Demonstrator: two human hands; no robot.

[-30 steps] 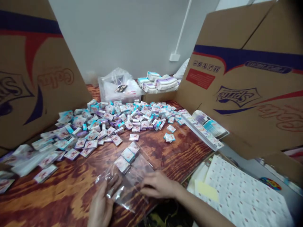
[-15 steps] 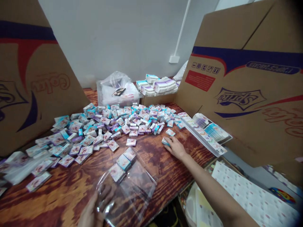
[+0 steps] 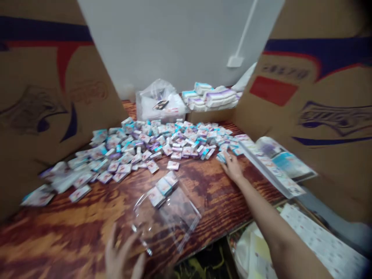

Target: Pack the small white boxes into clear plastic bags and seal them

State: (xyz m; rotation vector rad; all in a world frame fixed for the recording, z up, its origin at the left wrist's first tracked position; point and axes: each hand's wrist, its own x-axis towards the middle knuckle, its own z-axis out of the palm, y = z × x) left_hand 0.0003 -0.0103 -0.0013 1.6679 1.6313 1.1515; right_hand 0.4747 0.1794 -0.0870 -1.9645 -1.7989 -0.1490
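My right hand (image 3: 232, 168) lies at the right edge of a wide heap of small white, teal and purple packets (image 3: 145, 145), its fingertips on a loose packet (image 3: 221, 157). Blur hides whether it grips that packet. My left hand (image 3: 123, 254) is at the bottom of the view with its fingers apart, next to the lower corner of a transparent plastic bag (image 3: 177, 217). A few small packets (image 3: 162, 190) rest at the bag's top end. The bag lies flat on a dark varnished wooden table (image 3: 72, 228).
Tall printed cardboard sheets (image 3: 319, 116) stand along the right side, with another (image 3: 49, 97) on the left. Behind the heap are a plastic-wrapped bin (image 3: 159, 102) and stacked packs (image 3: 212, 97). A flat printed bundle (image 3: 276, 164) lies right, above a dotted paper sheet (image 3: 319, 244).
My right hand has moved from the bag to the heap's right edge. My left hand has come away from the bag, and the view has swung a little to the right.
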